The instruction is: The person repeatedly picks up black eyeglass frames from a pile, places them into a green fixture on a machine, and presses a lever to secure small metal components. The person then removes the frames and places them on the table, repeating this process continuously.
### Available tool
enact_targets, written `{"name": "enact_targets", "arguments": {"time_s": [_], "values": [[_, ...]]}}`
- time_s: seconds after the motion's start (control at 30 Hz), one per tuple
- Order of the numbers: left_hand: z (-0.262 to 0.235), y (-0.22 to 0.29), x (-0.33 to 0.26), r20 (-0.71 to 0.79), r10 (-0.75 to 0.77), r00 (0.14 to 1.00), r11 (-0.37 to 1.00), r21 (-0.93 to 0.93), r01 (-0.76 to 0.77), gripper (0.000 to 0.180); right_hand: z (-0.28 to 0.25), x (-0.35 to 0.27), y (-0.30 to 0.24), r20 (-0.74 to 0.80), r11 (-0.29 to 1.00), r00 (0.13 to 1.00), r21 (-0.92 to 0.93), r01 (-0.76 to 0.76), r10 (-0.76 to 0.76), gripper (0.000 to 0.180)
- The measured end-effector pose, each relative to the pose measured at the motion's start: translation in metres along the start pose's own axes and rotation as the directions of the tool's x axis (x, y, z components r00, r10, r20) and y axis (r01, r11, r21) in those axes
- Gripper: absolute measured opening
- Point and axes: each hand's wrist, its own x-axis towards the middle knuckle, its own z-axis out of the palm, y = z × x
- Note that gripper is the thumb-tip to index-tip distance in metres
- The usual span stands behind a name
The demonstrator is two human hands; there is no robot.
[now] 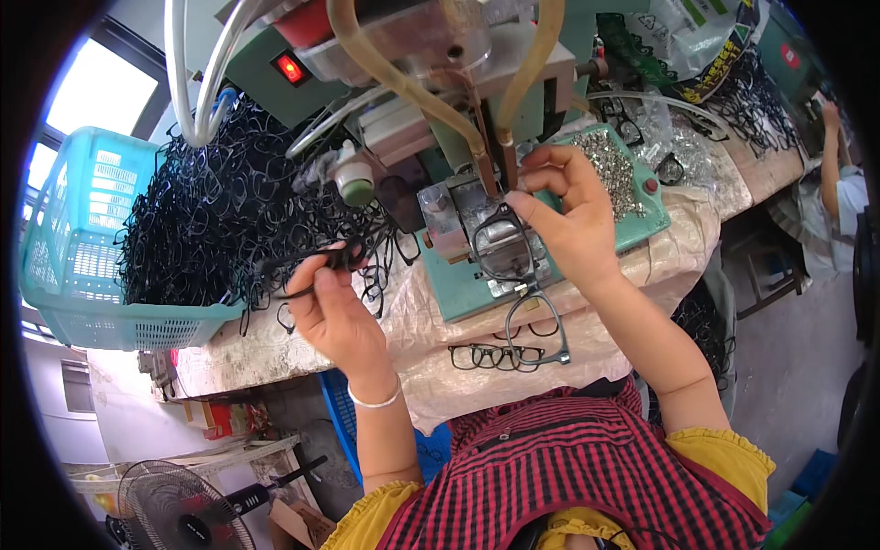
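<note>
My left hand (337, 307) is closed on a few black eyeglass frames (341, 257), held between thumb and fingers beside a large heap. At the bench machine (458, 101), my right hand (573, 206) is bent around the tip of the upright copper-coloured electrodes (486, 167). Its thumb presses at the upper end of a single dark eyeglass frame (537, 286), which hangs over the metal fixture (502, 243) toward me. Whether a small part sits between the fingertips there is too small to tell. Several more eyeglass frames (495, 356) lie on the cloth just below.
A turquoise plastic basket (137, 316) overflows with black frames (206, 202) at the left. Small metal pieces (605, 170) fill a tray area right of the fixture. Hoses (417, 101) loop over the machine. A fan (183, 509) stands lower left; another person's arm (830, 156) shows far right.
</note>
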Motion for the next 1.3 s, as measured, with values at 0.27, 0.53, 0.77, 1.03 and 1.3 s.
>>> {"name": "enact_targets", "arguments": {"time_s": [0.27, 0.53, 0.77, 1.03, 1.3], "values": [[0.059, 0.046, 0.033, 0.314, 0.25, 0.916, 0.961, 0.037, -0.275, 0.017, 0.009, -0.012, -0.035, 0.044, 0.933, 0.974, 0.28, -0.226, 0.223, 0.049], [0.069, 0.02, -0.012, 0.779, 0.252, 0.574, 0.807, 0.159, -0.569, 0.013, -0.107, 0.008, 0.05, 0.08, 0.248, 0.975, -0.96, 0.131, -0.207, 0.026], [0.067, 0.012, -0.013, 0.792, 0.322, 0.518, 0.749, 0.122, -0.652, 0.025, -0.11, 0.009, 0.059, 0.033, 0.395, 0.967, -0.909, 0.134, -0.252, 0.014], [0.017, -0.018, -0.066, 0.328, 0.234, 0.915, 0.699, 0.598, -0.393, 0.046, -0.116, 0.003, 0.061, -0.04, 0.533, 0.959, -0.838, 0.12, -0.279, 0.013], [-0.009, -0.094, 0.045, 0.162, -0.15, 0.975, 0.284, 0.952, -0.114, 0.103, -0.095, 0.015, 0.059, -0.131, 0.754, 0.983, -0.656, 0.012, -0.13, 0.016]]}}
